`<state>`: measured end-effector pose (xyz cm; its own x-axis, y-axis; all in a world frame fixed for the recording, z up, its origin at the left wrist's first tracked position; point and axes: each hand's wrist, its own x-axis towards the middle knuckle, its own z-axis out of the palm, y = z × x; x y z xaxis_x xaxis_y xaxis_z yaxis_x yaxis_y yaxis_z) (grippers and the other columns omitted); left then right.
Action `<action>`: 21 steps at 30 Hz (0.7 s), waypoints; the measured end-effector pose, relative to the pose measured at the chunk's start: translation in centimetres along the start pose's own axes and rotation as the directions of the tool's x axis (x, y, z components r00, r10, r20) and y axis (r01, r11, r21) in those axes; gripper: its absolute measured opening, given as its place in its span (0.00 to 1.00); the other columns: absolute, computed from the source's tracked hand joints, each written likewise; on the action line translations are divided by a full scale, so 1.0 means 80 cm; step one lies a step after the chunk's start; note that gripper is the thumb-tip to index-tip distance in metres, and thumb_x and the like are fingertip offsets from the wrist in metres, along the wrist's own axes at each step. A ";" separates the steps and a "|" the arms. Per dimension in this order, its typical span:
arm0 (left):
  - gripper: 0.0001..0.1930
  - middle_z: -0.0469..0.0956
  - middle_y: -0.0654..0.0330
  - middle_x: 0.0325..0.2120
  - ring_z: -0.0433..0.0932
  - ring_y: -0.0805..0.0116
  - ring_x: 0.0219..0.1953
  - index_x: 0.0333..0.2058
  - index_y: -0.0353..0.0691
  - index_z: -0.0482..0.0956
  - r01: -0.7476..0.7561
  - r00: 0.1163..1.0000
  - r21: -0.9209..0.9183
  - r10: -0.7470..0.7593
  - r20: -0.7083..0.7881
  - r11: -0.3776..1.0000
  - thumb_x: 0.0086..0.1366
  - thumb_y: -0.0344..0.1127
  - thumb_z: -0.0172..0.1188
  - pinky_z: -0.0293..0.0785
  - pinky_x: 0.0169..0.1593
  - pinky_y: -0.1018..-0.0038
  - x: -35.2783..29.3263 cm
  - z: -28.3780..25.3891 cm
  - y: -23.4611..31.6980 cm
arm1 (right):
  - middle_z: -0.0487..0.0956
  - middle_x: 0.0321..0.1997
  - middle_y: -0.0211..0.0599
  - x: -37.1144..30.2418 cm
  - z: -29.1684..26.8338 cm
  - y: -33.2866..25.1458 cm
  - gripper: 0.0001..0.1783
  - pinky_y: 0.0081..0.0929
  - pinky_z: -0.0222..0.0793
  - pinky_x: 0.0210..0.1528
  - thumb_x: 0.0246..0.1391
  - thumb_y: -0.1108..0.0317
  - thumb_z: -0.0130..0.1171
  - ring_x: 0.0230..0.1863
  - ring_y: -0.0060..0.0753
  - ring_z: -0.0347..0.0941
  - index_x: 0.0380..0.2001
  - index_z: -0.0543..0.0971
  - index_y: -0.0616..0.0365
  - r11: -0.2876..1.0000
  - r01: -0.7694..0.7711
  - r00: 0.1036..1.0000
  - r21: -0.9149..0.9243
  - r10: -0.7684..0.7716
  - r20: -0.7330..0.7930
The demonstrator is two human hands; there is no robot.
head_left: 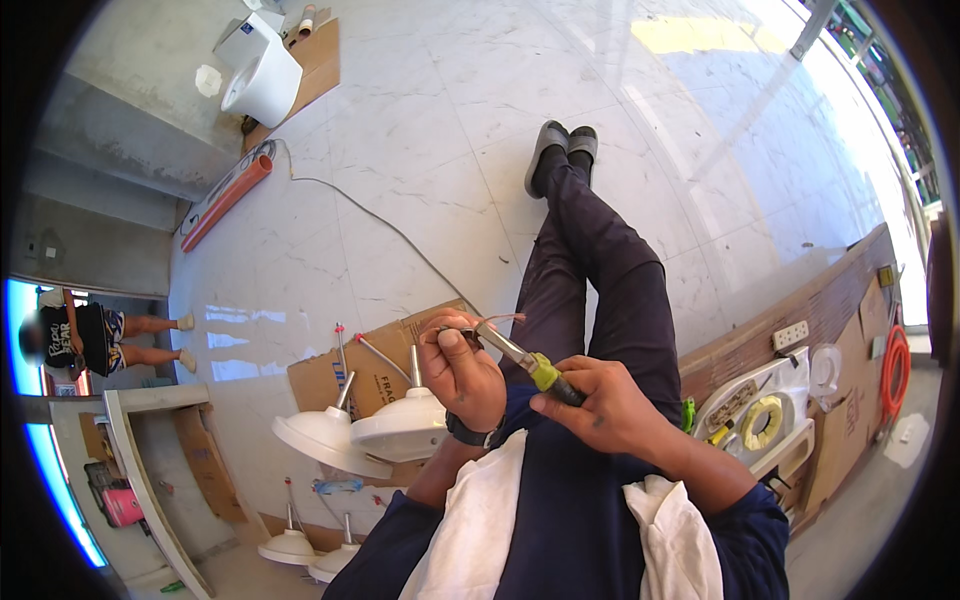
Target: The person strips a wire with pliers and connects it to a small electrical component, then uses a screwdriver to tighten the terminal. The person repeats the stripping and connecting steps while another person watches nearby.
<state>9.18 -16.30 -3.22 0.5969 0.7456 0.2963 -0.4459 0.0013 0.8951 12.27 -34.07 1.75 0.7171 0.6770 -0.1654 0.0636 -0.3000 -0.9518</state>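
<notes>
While the person sat on the white marble floor [420,120] with both legs stretched out, a screwdriver [528,362] with a yellow-green and black handle was held up in front of the chest. The handle was wrapped by the right hand [600,405], whose grip was pressed tight around it. The metal shaft was pointed up and to the left, toward the left hand [458,372]. A small thing with thin wires [492,322] was pinched between the thumb and fingers of the left hand, and the tip of the screwdriver was set against it. What the small thing was could not be told. A dark watch [470,435] was worn on the left wrist.

Two white lamp shades [365,432] with thin stems were seen lying just beside the left arm, on flat brown cardboard [340,375]. Two more small white ones [305,555] were seen lower down. A white cloth [480,530] was laid over the lap.

Far off, a white toilet [262,75] was stood on more cardboard, near a long orange pipe [228,200]. On the right, a white tray [775,420] with a roll of yellow tape and small tools was kept by a power strip [790,334]. Another person's legs [150,340] were seen at the left edge.
</notes>
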 end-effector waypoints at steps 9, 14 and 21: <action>0.11 0.76 0.58 0.45 0.75 0.73 0.38 0.45 0.34 0.76 0.073 0.992 0.086 -0.081 0.098 0.994 0.84 0.36 0.49 0.84 0.45 0.69 0.011 -0.006 0.009 | 0.85 0.40 0.51 0.008 -0.010 0.001 0.21 0.39 0.77 0.37 0.61 0.58 0.75 0.34 0.50 0.84 0.30 0.85 0.70 0.999 -0.029 0.999 -0.017 0.029 0.015; 0.13 0.79 0.60 0.43 0.81 0.73 0.41 0.46 0.32 0.79 0.161 0.920 0.166 -0.209 0.331 0.973 0.83 0.38 0.55 0.85 0.49 0.70 0.037 -0.025 0.027 | 0.84 0.41 0.51 0.015 -0.042 0.000 0.21 0.41 0.78 0.38 0.61 0.57 0.74 0.35 0.52 0.83 0.31 0.86 0.70 0.985 0.028 0.999 -0.171 -0.023 0.031; 0.07 0.84 0.60 0.37 0.84 0.74 0.36 0.43 0.32 0.82 0.289 0.857 0.269 -0.374 0.355 0.919 0.78 0.31 0.62 0.83 0.45 0.76 0.049 -0.034 0.034 | 0.84 0.45 0.52 0.024 -0.060 -0.009 0.21 0.42 0.79 0.44 0.60 0.57 0.74 0.40 0.53 0.83 0.34 0.88 0.69 0.961 0.036 0.996 -0.276 -0.013 0.087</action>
<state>8.51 -11.58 -0.54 0.9151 0.4016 0.0375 -0.0574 0.0376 0.9976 16.96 -35.76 3.34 0.6532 0.7366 -0.1751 0.2785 -0.4488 -0.8491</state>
